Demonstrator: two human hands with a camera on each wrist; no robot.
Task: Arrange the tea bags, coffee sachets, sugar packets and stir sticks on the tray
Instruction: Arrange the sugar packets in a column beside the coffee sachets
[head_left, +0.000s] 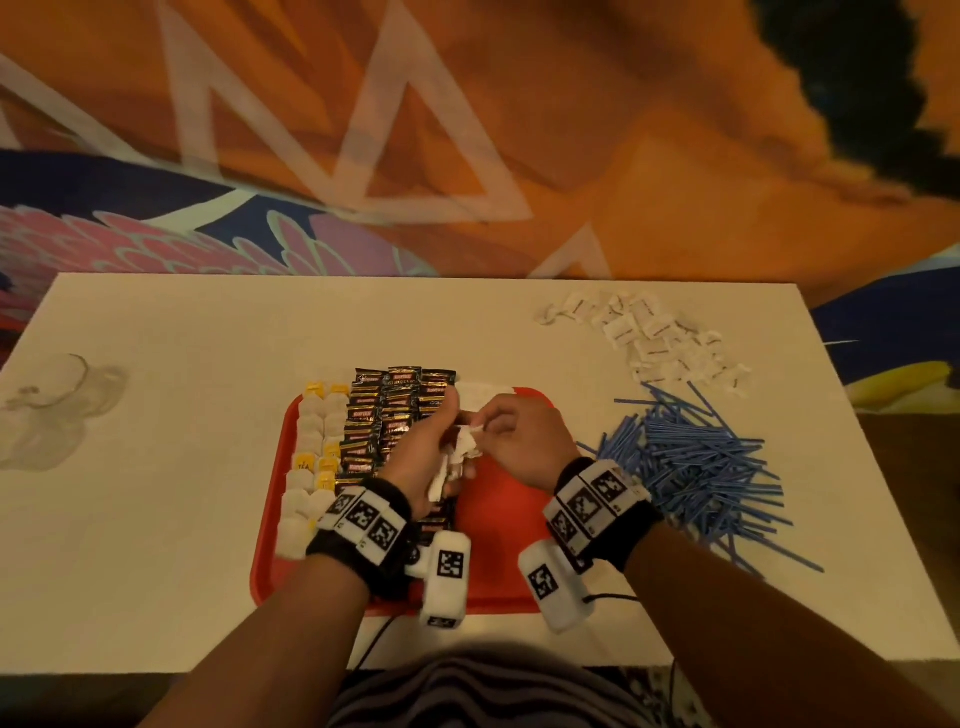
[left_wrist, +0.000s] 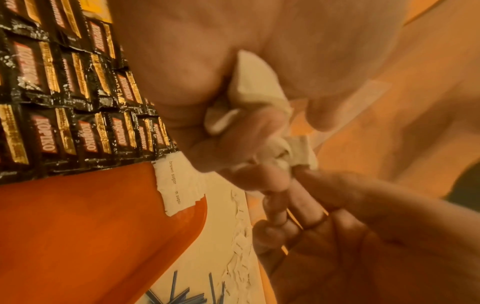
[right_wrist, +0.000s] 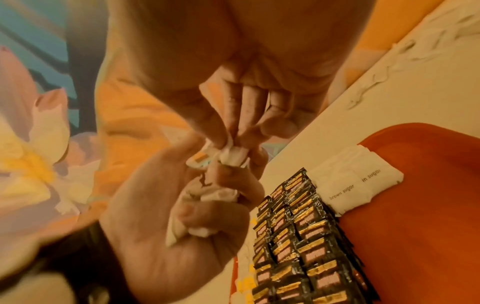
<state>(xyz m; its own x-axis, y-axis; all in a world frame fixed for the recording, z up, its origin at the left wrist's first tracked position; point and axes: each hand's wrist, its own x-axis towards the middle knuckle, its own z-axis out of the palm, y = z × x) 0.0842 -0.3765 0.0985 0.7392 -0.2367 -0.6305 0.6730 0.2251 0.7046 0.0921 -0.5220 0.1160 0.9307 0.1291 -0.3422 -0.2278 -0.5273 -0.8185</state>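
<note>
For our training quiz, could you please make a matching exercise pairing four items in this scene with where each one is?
Items:
1. coffee sachets
2. tea bags
3. stir sticks
4. sugar bundle

Places:
A. left edge of the tray
B. loose on the table, right of the tray
C. gripped in the left hand
D. rows beside the tea bags

Pairs: 1-D, 2-A, 3-B, 4-C

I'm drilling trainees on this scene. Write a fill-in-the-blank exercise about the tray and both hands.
1. The left hand holds a bunch of white ____ packets over the tray.
2. The right hand pinches one packet out of the left hand's ____.
3. The blue stir sticks lie on the table, to the ____ of the tray.
4. The black coffee sachets lie between the sugar packets on the tray and the ____ bags.

Missing words: sugar; grip; right; tea
</note>
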